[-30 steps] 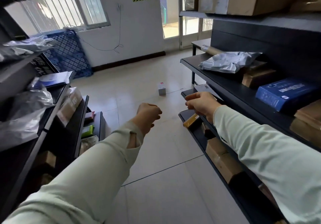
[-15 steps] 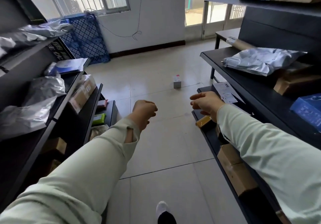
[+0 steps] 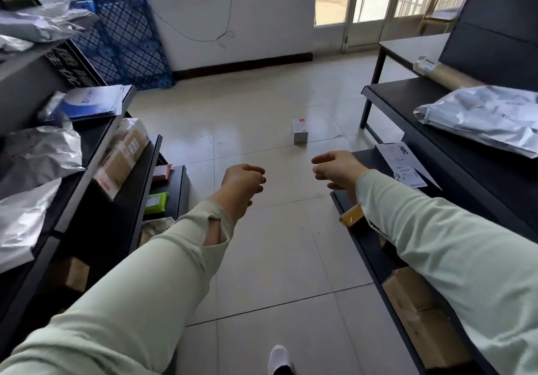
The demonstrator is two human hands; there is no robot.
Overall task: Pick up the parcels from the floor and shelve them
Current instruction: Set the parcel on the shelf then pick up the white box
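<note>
One small grey parcel box (image 3: pixel 300 131) with a white and pink top stands alone on the tiled floor ahead. My left hand (image 3: pixel 243 182) hangs over the floor in front of me, fingers loosely curled, holding nothing. My right hand (image 3: pixel 334 169) is beside it, near the end of the right shelf's lower board, fingers spread and empty. Both hands are well short of the box. Black shelves with parcels run along the left (image 3: pixel 151 176) and the right (image 3: pixel 387 98).
Silver mailer bags (image 3: pixel 480 115), brown cartons (image 3: pixel 419 313) and a flat white box (image 3: pixel 403 165) lie on the right shelf. The left shelf holds bags, a carton (image 3: pixel 122 156) and a green packet (image 3: pixel 156 202). A blue pallet (image 3: pixel 128 40) leans on the far wall. My shoe (image 3: pixel 279 358) shows below.
The view has moved forward and tilted down, so the floor box is nearer. My right hand has left the shelf edge and opened its fingers; my left hand stays loosely curled.
</note>
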